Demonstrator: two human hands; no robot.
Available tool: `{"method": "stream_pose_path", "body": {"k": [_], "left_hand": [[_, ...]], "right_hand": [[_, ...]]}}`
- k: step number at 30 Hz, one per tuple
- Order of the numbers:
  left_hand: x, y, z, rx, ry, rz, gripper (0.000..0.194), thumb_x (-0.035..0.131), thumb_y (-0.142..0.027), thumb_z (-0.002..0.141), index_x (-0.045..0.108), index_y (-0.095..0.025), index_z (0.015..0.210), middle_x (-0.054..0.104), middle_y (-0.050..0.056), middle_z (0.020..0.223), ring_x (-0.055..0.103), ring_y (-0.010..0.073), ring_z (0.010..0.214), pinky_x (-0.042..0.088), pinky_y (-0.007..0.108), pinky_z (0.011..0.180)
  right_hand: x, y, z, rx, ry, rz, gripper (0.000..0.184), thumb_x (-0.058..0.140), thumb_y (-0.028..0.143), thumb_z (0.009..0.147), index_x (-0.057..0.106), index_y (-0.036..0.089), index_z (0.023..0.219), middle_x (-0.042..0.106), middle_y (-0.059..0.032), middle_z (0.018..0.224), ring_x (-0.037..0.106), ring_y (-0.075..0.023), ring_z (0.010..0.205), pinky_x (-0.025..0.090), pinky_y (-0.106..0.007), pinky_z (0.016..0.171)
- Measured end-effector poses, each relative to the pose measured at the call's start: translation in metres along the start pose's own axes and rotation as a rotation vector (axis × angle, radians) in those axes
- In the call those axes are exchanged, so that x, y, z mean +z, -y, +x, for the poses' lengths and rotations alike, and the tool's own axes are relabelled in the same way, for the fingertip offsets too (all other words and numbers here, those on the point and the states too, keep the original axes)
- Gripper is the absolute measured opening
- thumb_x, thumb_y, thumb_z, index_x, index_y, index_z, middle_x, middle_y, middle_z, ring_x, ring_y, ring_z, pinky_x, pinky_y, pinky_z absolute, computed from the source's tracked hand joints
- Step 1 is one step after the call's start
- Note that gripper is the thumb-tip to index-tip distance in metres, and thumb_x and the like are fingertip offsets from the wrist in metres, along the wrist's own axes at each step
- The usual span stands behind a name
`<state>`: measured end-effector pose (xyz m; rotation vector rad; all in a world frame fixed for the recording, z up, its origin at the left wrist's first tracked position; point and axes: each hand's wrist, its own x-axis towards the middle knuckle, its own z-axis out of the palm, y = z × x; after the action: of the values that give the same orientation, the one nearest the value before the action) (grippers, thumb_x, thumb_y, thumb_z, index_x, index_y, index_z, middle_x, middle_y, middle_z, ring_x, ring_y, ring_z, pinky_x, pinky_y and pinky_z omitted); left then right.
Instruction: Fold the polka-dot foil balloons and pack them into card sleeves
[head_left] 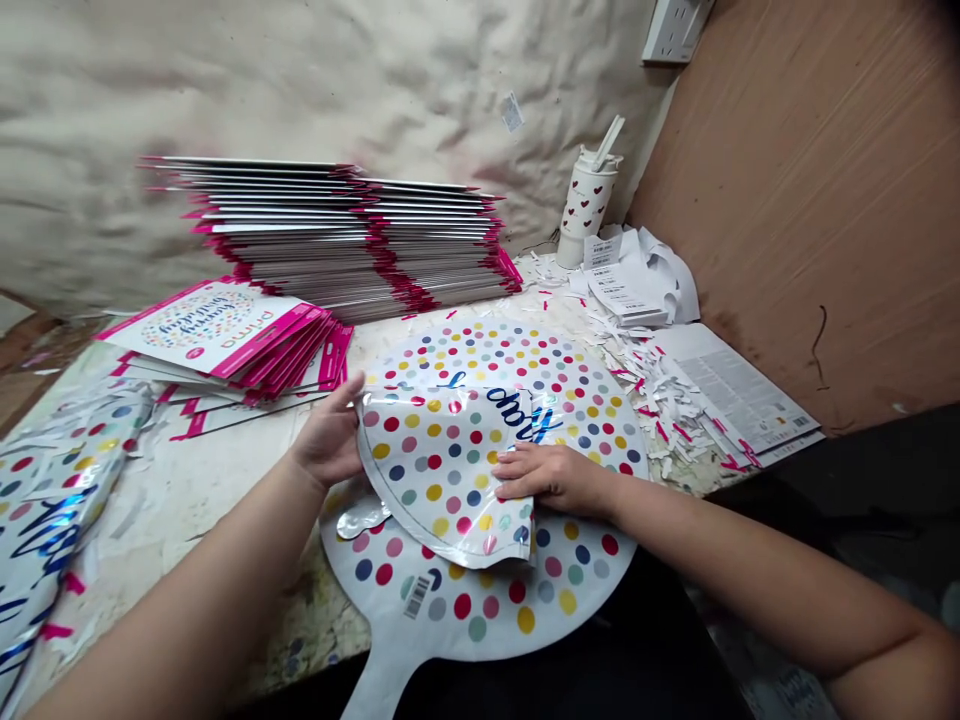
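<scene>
Polka-dot foil balloon (442, 470) lies folded over itself mid-bench (180, 510); open left hand (328, 436) presses its edge at 9 o'clock, open right hand (551, 476) lies flat at 3 o'clock, the hands apart. Pink-edged balloon packs (322, 240) stack at 11 o'clock.

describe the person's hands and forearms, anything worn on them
The left hand and right hand are bare, with no gloves, rings or bracelets showing. The left forearm and right forearm are bare too, with no sleeve in view.
</scene>
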<state>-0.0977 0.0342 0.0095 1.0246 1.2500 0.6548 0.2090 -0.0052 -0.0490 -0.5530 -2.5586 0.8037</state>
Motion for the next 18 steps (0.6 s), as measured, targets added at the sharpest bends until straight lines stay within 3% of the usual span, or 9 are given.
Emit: {"method": "stream_pose_path", "body": {"k": [4,8,11,12,14,16,18], "left_hand": [[-0.006,0.002,0.019,0.063,-0.136,0.084,0.04,0.04,-0.04,0.085,0.058,-0.011,0.105,0.068,0.016,0.101,0.063,0.0284,0.099,0.053,0.045,0.083],[-0.024,-0.002,0.015,0.228,-0.37,0.239,0.041,0.025,-0.031,0.091,0.052,-0.013,0.116,0.061,0.011,0.117,0.05,0.0249,0.118,0.041,0.048,0.098],[-0.007,-0.007,0.012,0.397,-0.442,0.399,0.042,0.025,-0.035,0.092,0.051,-0.018,0.12,0.054,0.005,0.128,0.037,0.0235,0.128,0.03,0.05,0.106],[0.007,-0.008,0.014,0.441,-0.4,0.444,0.038,0.034,-0.036,0.089,0.054,-0.02,0.118,0.054,0.004,0.129,0.038,0.0229,0.127,0.029,0.048,0.107],[0.041,-0.005,0.022,0.538,-0.182,0.6,0.035,0.051,-0.033,0.081,0.059,-0.025,0.114,0.054,0.001,0.129,0.04,0.0223,0.126,0.029,0.044,0.108],[0.074,0.002,0.033,0.663,0.123,0.892,0.04,0.051,-0.03,0.081,0.055,-0.027,0.121,0.048,0.002,0.135,0.035,0.0238,0.13,0.024,0.046,0.109],[0.093,0.009,0.042,0.752,0.302,1.201,0.046,0.04,-0.033,0.088,0.041,-0.027,0.133,0.034,0.005,0.144,0.024,0.0258,0.135,0.018,0.051,0.108]], "right_hand": [[0.0,-0.001,-0.001,0.014,-0.003,-0.003,0.031,0.054,0.011,0.082,0.064,0.024,0.109,0.06,-0.006,0.12,0.047,-0.0164,0.121,0.032,-0.038,0.106],[0.001,-0.004,-0.002,0.002,0.015,0.007,0.034,0.054,0.01,0.081,0.063,0.024,0.111,0.059,-0.005,0.122,0.046,-0.0152,0.122,0.03,-0.038,0.107],[0.0,-0.006,-0.001,-0.028,0.041,0.004,0.032,0.053,0.011,0.083,0.063,0.023,0.111,0.058,-0.0051,0.123,0.045,-0.0148,0.123,0.03,-0.036,0.108],[-0.001,-0.006,-0.001,-0.038,0.053,0.001,0.032,0.052,0.011,0.083,0.063,0.023,0.11,0.057,-0.0049,0.124,0.044,-0.0147,0.123,0.03,-0.036,0.108],[-0.004,-0.006,0.0,-0.054,0.067,-0.007,0.032,0.051,0.011,0.083,0.063,0.022,0.111,0.057,-0.0046,0.124,0.044,-0.0147,0.124,0.03,-0.036,0.108],[-0.007,-0.007,-0.001,-0.033,0.004,-0.031,0.036,0.05,0.009,0.082,0.06,0.02,0.115,0.055,-0.0065,0.127,0.043,-0.0152,0.125,0.03,-0.036,0.107],[-0.01,-0.007,-0.004,0.032,-0.112,-0.076,0.04,0.048,0.009,0.082,0.056,0.018,0.12,0.054,-0.0088,0.127,0.045,-0.0156,0.123,0.032,-0.036,0.107]]}}
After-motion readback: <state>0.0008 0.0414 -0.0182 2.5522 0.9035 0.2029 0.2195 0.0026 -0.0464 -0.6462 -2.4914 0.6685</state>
